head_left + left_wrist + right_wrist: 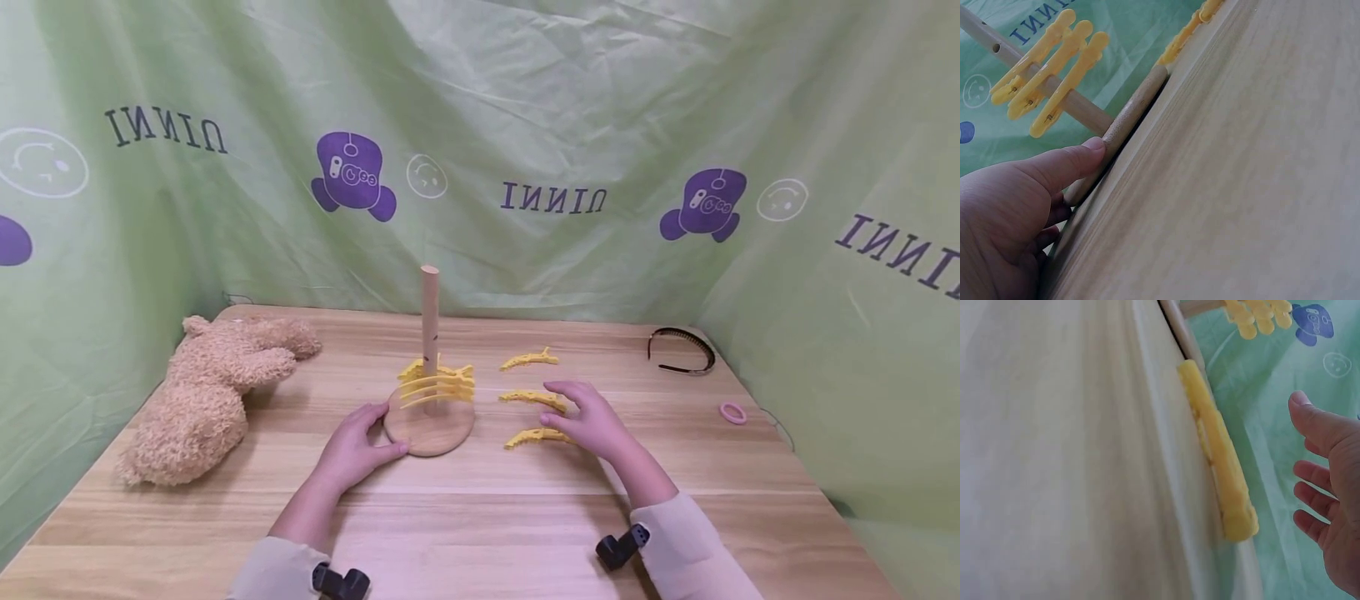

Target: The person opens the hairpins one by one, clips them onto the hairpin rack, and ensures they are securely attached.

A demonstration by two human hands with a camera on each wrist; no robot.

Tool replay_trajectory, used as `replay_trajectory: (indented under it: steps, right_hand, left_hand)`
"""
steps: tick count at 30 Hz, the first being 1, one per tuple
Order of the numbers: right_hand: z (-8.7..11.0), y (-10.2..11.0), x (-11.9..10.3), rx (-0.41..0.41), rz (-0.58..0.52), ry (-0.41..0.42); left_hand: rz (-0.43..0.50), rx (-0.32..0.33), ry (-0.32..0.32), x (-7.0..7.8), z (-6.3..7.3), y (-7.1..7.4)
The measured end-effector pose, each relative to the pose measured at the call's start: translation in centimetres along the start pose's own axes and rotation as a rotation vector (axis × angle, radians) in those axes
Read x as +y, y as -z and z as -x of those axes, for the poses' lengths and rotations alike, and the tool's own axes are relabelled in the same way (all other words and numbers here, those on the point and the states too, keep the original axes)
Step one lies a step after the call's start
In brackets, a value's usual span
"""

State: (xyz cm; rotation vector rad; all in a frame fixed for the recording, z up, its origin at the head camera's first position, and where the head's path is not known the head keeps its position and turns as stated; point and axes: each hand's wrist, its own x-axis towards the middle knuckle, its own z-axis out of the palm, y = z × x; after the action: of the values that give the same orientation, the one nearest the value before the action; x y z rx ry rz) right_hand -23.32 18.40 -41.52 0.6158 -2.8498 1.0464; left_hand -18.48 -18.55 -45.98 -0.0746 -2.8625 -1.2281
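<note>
A wooden stand with a round base (pixel 435 435) and an upright post (pixel 430 312) stands mid-table. Several yellow alligator hair clips (pixel 1054 72) are clipped around the lower post, one above another. My left hand (pixel 352 450) pinches the base's rim, its thumb (pixel 1079 164) on top and the other fingers partly hidden at the edge. To the right of the stand, three more clips lie in a column: a far clip (pixel 529 360), a middle clip (pixel 525 397) and a near clip (pixel 527 438). Over the right ends of the nearer two hovers my right hand (pixel 596 423), fingers loosely bent and holding nothing.
At the left lies a fluffy pinkish-beige plush toy (pixel 206 387). A dark toothed headband (pixel 684 350) is at the back right, with a pink ring (pixel 732 413) nearer the right edge. Green printed fabric (pixel 480 250) hangs behind and beside the table.
</note>
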Motion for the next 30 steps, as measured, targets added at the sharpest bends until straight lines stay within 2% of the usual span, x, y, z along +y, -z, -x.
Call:
replay_trajectory:
  steps: [7, 14, 23, 30]
  right_hand:
    - [1.0, -0.2, 1.5, -0.012, 0.007, -0.066]
    - [1.6, -0.1, 3.0, -0.020, -0.010, -0.095]
    - [2.0, -0.5, 4.3, -0.063, -0.006, -0.100]
    - [2.0, -0.5, 4.6, -0.070, 0.021, -0.070]
  left_hand:
    - [0.004, -0.007, 0.008, 0.0, 0.1, 0.0]
    - [0.004, -0.008, 0.008, 0.0, 0.1, 0.0]
    - [0.002, -0.006, 0.007, 0.0, 0.1, 0.0]
    - [0.000, -0.008, 0.011, 0.0, 0.0, 0.1]
